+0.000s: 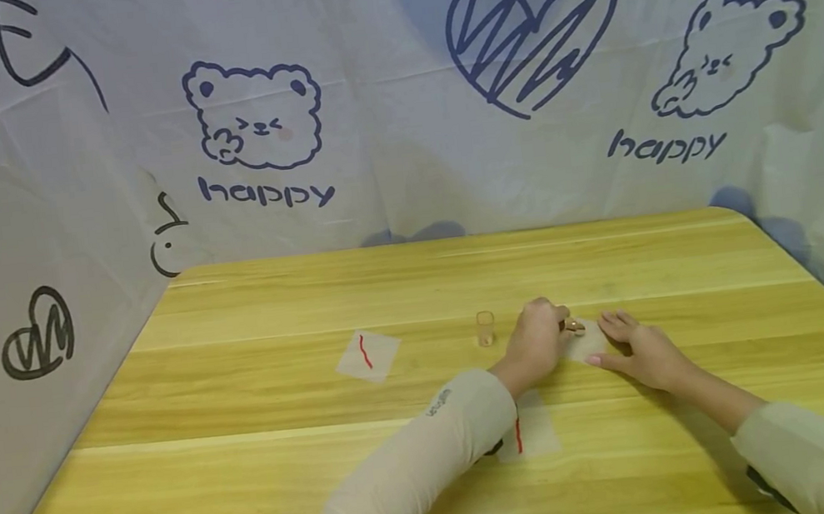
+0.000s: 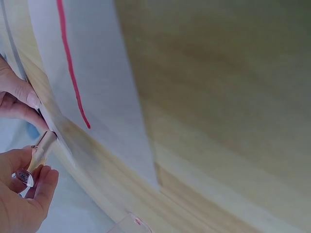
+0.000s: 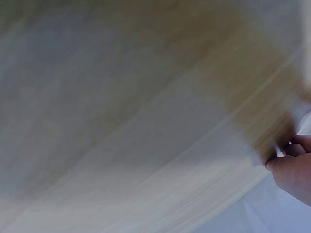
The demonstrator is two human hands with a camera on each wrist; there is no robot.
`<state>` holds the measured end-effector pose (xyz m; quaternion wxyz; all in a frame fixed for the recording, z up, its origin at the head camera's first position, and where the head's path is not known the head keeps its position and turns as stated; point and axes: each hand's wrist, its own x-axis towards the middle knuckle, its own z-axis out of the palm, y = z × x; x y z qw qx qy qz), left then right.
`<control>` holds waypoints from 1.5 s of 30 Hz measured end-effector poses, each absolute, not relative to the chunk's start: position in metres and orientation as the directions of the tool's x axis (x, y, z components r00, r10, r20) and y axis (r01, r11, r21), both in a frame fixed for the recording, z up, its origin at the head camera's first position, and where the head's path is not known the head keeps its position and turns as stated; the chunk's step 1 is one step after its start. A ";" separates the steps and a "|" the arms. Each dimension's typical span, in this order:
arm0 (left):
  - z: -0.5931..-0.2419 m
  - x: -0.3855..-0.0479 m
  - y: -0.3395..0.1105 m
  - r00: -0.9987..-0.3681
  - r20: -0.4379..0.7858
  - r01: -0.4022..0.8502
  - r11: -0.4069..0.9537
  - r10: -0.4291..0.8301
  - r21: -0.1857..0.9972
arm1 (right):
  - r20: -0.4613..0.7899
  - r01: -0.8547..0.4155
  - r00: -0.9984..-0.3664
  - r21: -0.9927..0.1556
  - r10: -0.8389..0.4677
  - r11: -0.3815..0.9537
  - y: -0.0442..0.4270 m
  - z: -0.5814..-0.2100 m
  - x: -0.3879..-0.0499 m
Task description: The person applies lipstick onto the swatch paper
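My left hand (image 1: 536,339) pinches a lipstick (image 1: 574,326) with a shiny gold tube over a small white paper sheet (image 1: 582,345). In the left wrist view, the lipstick (image 2: 43,149) is tilted with its far end at the paper; whether it touches is unclear. My right hand (image 1: 645,352) rests at the sheet's right side, thumb and fingers spread along its edge. To the left of my left hand, a clear cap (image 1: 485,330) stands upright. Partly under my left forearm lies a second sheet (image 1: 540,429) with a red stroke.
A third paper sheet (image 1: 386,356) with a red line lies to the left on the wooden table (image 1: 250,441). White cloth (image 1: 387,159) with drawn bears and hearts hangs behind the table. The right wrist view is blurred.
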<state>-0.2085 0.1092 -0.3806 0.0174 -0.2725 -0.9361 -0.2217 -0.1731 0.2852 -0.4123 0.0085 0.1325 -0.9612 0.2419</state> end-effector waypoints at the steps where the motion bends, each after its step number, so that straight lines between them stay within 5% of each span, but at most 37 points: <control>1: -0.381 -0.208 0.109 -0.850 0.152 0.518 0.752 0.504 0.407 | 0.082 -0.260 -0.964 -0.462 -0.251 0.848 0.285 -0.413 -0.173; 45: -0.383 -0.201 0.113 -0.840 0.103 0.527 0.756 0.533 0.389 | 0.139 -0.310 -0.951 -0.457 -0.277 0.834 0.286 -0.418 -0.175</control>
